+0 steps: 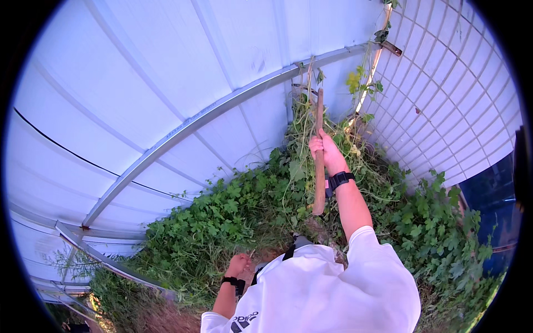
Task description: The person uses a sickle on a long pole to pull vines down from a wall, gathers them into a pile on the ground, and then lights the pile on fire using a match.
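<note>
My right hand is wrapped round the long wooden handle of a sickle, reaching forward into the corner. The handle stands nearly upright in the picture. A thin dark blade seems to stick out leftward from its top, partly lost among tangled vines hanging against the wall. My left hand is low at my left side, above the grass, with its fingers curled. Nothing shows in it. Both wrists wear dark bands.
A pale panel wall with a curved metal rail stands on the left and ahead. On the right is a wire grid over white panels. Leafy green plants grow along the foot of both walls. A dark blue surface lies far right.
</note>
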`<action>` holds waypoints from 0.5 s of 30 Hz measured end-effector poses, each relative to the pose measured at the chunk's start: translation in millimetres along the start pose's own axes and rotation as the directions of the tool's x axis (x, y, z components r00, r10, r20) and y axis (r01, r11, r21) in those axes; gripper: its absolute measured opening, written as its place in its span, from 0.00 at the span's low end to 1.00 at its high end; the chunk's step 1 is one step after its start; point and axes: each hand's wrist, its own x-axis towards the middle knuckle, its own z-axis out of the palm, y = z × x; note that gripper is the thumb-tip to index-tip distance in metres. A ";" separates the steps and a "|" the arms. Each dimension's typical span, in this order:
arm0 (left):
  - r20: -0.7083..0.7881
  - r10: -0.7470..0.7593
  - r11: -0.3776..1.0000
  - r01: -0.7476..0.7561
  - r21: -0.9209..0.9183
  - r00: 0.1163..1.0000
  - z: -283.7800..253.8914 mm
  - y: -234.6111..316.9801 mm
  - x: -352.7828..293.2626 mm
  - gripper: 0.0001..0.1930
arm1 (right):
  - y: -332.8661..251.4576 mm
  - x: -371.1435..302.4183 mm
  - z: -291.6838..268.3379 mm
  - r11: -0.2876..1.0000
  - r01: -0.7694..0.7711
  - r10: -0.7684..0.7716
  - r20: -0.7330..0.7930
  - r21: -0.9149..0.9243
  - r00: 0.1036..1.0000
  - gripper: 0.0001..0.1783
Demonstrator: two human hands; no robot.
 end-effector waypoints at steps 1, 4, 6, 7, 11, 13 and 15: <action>0.014 0.059 0.998 -0.058 -0.019 0.998 -2.8 10.3 -2.3 0.12 | -14.0 -6.6 -6.2 0.999 -0.034 0.034 0.015 0.010 0.999 0.25; 0.012 0.175 0.985 -0.175 -0.011 0.984 -7.2 28.2 -13.5 0.12 | -31.2 -33.0 -16.7 1.000 -0.017 0.018 0.038 -0.021 0.999 0.23; 0.048 0.236 0.972 -0.236 -0.008 0.971 -14.6 14.9 -18.9 0.13 | -21.3 -46.5 -20.6 0.999 -0.015 0.016 0.031 -0.047 0.999 0.23; 0.071 0.263 0.965 -0.263 -0.014 0.962 -14.1 6.7 -21.8 0.13 | -12.8 -55.5 -20.9 0.997 -0.023 0.024 0.023 -0.072 0.999 0.24; 0.102 0.103 0.991 -0.110 0.070 0.989 -19.2 -24.9 -37.8 0.13 | 61.6 -61.7 -20.7 0.968 0.180 -0.188 -0.029 -0.172 0.982 0.25; 0.106 0.111 0.994 -0.113 0.012 0.988 -20.4 -37.7 -42.6 0.12 | 98.1 -58.3 -7.7 0.968 0.226 -0.229 -0.023 -0.108 0.973 0.25; 0.132 0.111 0.993 -0.114 0.013 0.985 -17.6 -33.5 -50.4 0.12 | 121.0 -68.1 -7.7 0.976 0.214 -0.214 0.003 -0.030 0.977 0.25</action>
